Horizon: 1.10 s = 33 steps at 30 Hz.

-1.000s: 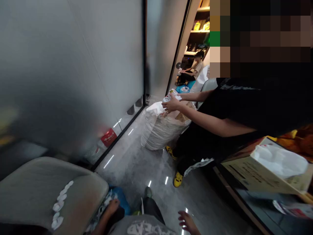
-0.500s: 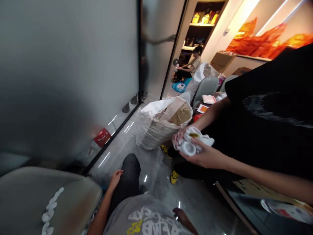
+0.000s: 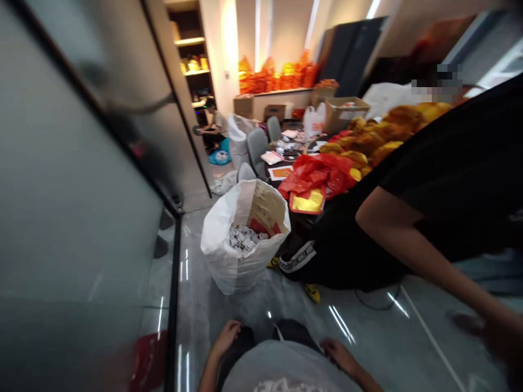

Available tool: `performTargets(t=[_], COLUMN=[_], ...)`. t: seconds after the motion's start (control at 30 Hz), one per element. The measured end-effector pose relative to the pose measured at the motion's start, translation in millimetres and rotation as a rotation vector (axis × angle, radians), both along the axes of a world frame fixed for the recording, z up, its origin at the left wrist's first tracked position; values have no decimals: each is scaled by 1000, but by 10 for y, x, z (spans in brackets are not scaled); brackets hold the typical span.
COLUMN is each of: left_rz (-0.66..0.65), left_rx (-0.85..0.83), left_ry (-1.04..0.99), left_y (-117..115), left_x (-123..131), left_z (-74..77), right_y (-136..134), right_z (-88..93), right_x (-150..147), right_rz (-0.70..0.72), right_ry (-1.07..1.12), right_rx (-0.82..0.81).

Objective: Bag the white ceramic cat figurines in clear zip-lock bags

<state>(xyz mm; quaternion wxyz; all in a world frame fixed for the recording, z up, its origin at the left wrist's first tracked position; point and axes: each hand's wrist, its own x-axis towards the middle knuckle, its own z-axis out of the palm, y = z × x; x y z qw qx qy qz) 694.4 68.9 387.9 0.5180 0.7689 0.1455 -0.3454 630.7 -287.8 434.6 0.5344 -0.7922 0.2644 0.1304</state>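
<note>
My left hand rests against my left thigh in dark trousers, holding nothing, its fingers loosely laid over the leg. My right hand lies beside my right thigh, with its fingers stretched toward the leg and nothing in it. In front of my knees stands a large white woven sack, its mouth wide. Inside the sack lie many small white pieces, too small to name. Neither hand touches the sack.
A co-worker in black leans over at the right, one arm reaching down, the hand blurred. Behind are a table with a red plastic bag and yellow bundles, grey chairs and a seated person. A frosted glass partition stands left.
My view has swung right. The co-worker, who held a white bundle in both hands, now bends to the right; that bundle is out of sight. My hands stay by my thighs.
</note>
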Motion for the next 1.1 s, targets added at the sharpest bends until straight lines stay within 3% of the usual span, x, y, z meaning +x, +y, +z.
performTargets(t=[0.1, 0.17, 0.27, 0.37, 0.43, 0.57, 0.63, 0.7, 0.83, 0.9, 1.0, 1.1], left_rz=[-154, -248, -419, -504, -501, -506, -526, -543, -556, -536, -520, -429], left_rx=[-175, -459, -641, -711, -703, -629, -532, -419, -115, -38, -9, 14], left_ry=[90, 177, 163, 67, -39, -185, -259, -357, -660, -749, -721, -509], left_y=[372, 497, 468, 217, -59, -865, -1359, -1867, -2796, -3181, -3635, -3922], left_x=[517, 890, 1487, 2084, 2471, 3323, 3831, 4381, 5436, 5894, 6522, 7126], left_z=[477, 937, 1673, 2286, 2594, 2962, 2998, 2927, 2568, 2367, 2088, 1819], right_y=[129, 158, 183, 162, 94, -244, -535, -897, -1688, -2044, -2449, -2650], right_z=[-68, -8, 204, 446, 572, 693, 683, 637, 553, 558, 589, 604], right_x=[350, 601, 1002, 1449, 1801, 2708, 3285, 3949, 5473, 6289, 7501, 8587], right_rz=[-120, -193, -247, -349, -436, -469, -419, -368, -175, 42, 283, 453], right_ry=[-82, -142, -277, -401, -463, -571, -612, -646, -697, -703, -647, -502], right_rx=[67, 77, 94, 134, 186, 255, 253, 226, 71, -39, -292, -586])
